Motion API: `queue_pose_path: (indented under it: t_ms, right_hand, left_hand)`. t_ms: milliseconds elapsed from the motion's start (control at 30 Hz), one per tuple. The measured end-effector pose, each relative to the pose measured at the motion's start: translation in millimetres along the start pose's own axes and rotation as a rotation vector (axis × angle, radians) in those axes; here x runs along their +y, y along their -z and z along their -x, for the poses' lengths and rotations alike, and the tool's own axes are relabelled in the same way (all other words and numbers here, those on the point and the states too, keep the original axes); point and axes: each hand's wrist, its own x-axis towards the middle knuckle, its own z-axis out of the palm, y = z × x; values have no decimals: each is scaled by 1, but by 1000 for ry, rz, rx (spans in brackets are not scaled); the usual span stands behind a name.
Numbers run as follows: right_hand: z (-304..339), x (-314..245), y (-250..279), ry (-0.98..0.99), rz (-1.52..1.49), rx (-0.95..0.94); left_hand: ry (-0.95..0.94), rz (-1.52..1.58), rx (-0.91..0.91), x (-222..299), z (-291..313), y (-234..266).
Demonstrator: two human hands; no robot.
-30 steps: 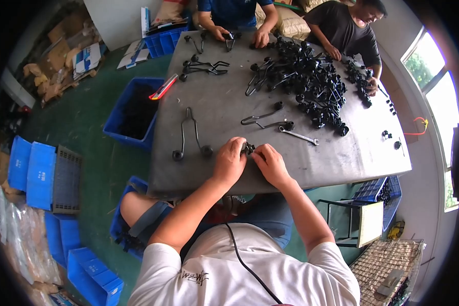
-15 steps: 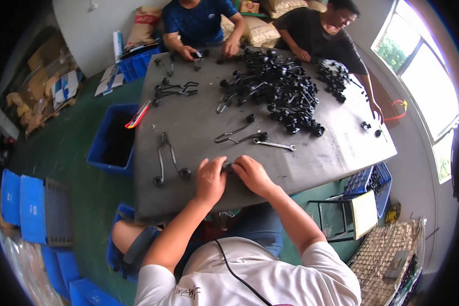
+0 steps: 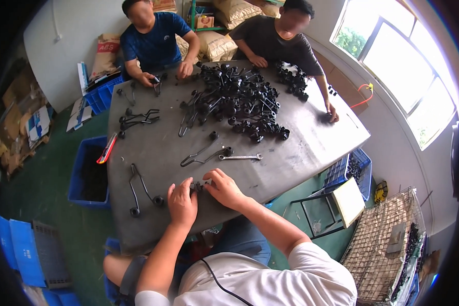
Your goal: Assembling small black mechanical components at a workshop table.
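At the near edge of the grey table [image 3: 153,132], my left hand [image 3: 182,203] is closed on a small black fitting [image 3: 197,187]. My right hand [image 3: 224,189] has its fingers bent around the fitting's other side; its exact shape is mostly covered by fingers. Just beyond them lie a combination wrench [image 3: 241,157] and a bent black metal rod with round black ends [image 3: 201,158]. To the left rests another V-shaped black rod [image 3: 134,183], its two round ends toward me.
A big heap of black rod parts [image 3: 239,97] covers the table's far middle. Two co-workers sit across, a hand [image 3: 332,115] at the right edge. A red utility knife [image 3: 107,148] lies by the left edge, above a blue bin [image 3: 76,173]. A stool [image 3: 348,201] stands right.
My view has shifted, so the table sits further left and lower. My hands stay together around the black fitting. The right-hand co-worker's hand has moved inward over the table.
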Motion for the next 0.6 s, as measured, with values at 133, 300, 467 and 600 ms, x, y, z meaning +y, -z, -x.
queue_pose_path:
  t_ms: [133,300,467,600]
  right_hand:
    - [-3,6,-9,165,21,-67]
    - [-14,11,12,47,131,-133]
    - [-7,27,20,30,253,39]
    - [-3,-7,5,150,368,122]
  left_hand:
    - [-33,-84,8,5,-3,6]
    - [-22,-37,46,11,-21,2]
    - [-32,-35,81,4,-11,2]
    - [-56,-11,188,7,-3,24]
